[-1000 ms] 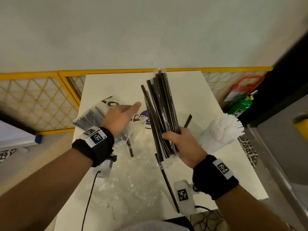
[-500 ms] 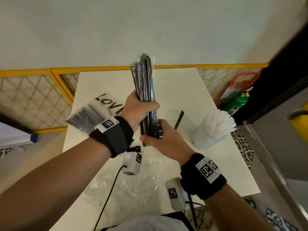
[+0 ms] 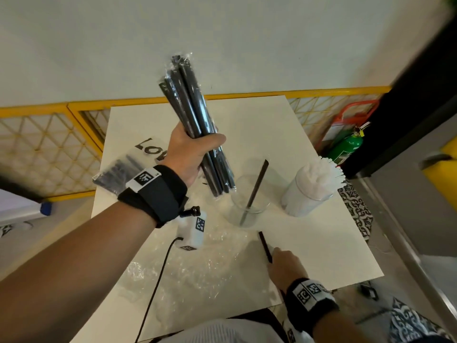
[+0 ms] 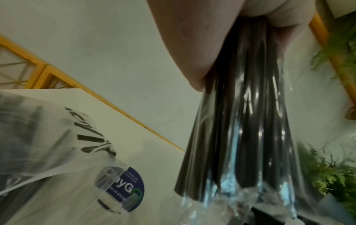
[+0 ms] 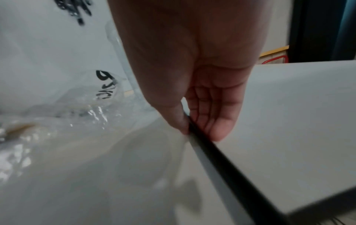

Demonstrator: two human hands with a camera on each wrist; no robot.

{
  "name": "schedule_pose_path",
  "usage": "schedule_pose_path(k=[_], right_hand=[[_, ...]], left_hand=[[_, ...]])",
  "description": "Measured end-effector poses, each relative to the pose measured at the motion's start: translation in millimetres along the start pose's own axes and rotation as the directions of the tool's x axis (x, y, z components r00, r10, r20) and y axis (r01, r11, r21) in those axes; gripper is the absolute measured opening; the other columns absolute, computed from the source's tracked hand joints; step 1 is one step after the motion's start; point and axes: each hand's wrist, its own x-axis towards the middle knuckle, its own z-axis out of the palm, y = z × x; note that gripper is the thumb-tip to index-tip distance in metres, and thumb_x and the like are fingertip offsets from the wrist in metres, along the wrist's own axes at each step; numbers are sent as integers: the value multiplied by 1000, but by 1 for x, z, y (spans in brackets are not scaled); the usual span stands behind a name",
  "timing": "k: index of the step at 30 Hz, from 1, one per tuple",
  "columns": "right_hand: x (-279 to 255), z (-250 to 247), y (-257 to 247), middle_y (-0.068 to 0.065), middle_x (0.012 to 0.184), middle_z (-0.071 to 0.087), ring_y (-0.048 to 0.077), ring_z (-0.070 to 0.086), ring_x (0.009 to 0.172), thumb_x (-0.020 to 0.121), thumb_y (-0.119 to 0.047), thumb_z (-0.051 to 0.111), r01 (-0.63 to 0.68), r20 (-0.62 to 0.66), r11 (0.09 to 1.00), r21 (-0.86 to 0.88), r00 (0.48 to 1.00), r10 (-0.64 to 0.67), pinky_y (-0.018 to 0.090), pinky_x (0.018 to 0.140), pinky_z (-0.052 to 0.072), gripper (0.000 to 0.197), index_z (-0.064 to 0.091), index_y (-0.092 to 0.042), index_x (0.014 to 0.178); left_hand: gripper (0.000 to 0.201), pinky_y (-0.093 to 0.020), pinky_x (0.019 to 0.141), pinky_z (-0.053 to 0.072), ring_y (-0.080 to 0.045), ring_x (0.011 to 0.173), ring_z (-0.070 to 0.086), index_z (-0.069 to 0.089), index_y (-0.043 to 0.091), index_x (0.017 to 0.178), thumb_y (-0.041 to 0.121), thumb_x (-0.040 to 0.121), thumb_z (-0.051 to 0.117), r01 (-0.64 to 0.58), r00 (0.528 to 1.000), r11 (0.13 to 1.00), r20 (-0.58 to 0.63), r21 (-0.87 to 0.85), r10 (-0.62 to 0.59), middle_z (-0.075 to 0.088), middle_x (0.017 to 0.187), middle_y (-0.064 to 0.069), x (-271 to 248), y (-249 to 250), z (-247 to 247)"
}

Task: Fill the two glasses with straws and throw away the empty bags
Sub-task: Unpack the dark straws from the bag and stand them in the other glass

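Two glasses stand on the white desk (image 3: 309, 149): a clear glass (image 3: 249, 194) near the middle holding one black straw (image 3: 257, 185) that leans toward the far right, and just right of it a second glass (image 3: 306, 194) packed full of white straws (image 3: 326, 169), standing close to the desk's right edge. The left hand (image 3: 190, 154) is raised above the desk, its fingers and thumb wrapped tight round a bundle of black straws (image 3: 190, 105) in a clear wrapper; the bundle tilts up toward the wall, its lower end hanging just left of the clear glass, and the straws in it are too closely packed to count. The right hand (image 3: 284, 266) is low at the near edge, thumb and fingertips (image 5: 221, 130) pinching a single loose black straw (image 5: 227, 159) that lies along the surface. Two bags can be made out: a crumpled clear bag (image 3: 193, 268) spread across the near half between the two arms, and another printed bag (image 3: 123, 169) with dark straws inside at the far left edge. The far half of the desk, beyond the glasses, is bare surface.
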Motion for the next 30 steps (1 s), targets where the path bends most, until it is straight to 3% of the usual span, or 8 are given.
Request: schedule_pose_path(k=[5,8,11,14,19,22,24,30], right_hand=[[-38,-65,-13,1,69,65,16,59,63,82,-29,64,241,-342,922,303,931,-132,27,61,50,13,59,-17,79],[-77,-132,-22,-5,59,63,10,56,52,86,-19,70,539,-656,740,402,733,-178,19,52,46,10,63,-22,79],[-95,-180,-45,-2,67,66,23,68,61,88,-30,67,761,-871,507,405,489,-38,38,58,54,11,57,-30,83],[-80,-193,-76,-5,78,69,13,72,71,91,-29,68,802,-916,479,358,401,15,30,66,57,13,55,-28,91],[-21,-157,-102,-7,81,70,6,65,70,88,-22,72,683,-884,696,224,443,-151,17,68,54,16,61,-13,94],[3,-136,-95,0,106,71,22,65,98,89,-21,68,506,-731,824,254,658,-179,34,87,52,25,62,-14,111],[3,-134,-83,1,124,64,24,56,114,88,-11,60,426,-637,833,353,761,-120,32,97,44,41,54,-15,129],[-7,-134,-59,6,139,52,25,46,129,83,0,54,297,-517,771,563,855,48,37,109,39,59,45,-14,140]], left_hand=[[36,-36,81,55,-18,86,62,58,15,101,4,73,78,-45,999,998,29,44,43,59,90,-6,8,6,0],[36,-41,86,56,-19,87,63,59,17,99,5,72,78,-55,998,997,9,55,55,61,89,-3,11,5,-10],[37,-40,83,56,-20,84,61,57,15,100,6,72,78,-55,998,998,0,36,55,59,89,-4,13,5,-16],[38,-35,79,55,-19,85,64,57,12,104,6,73,78,-69,997,996,21,51,68,61,90,-4,13,5,-16],[37,-33,80,55,-18,84,65,58,11,102,2,73,79,-94,995,995,40,42,92,62,88,-4,15,7,0],[36,-32,79,56,-16,83,65,59,11,101,1,73,80,-90,994,995,65,51,87,63,85,-2,16,-1,15],[36,-34,80,58,-17,82,66,59,10,100,-2,73,79,-81,994,996,75,49,77,64,84,-2,16,-10,27],[40,-43,82,60,-25,87,71,60,19,99,6,70,84,-52,989,982,147,183,25,71,93,-9,20,-58,55]])
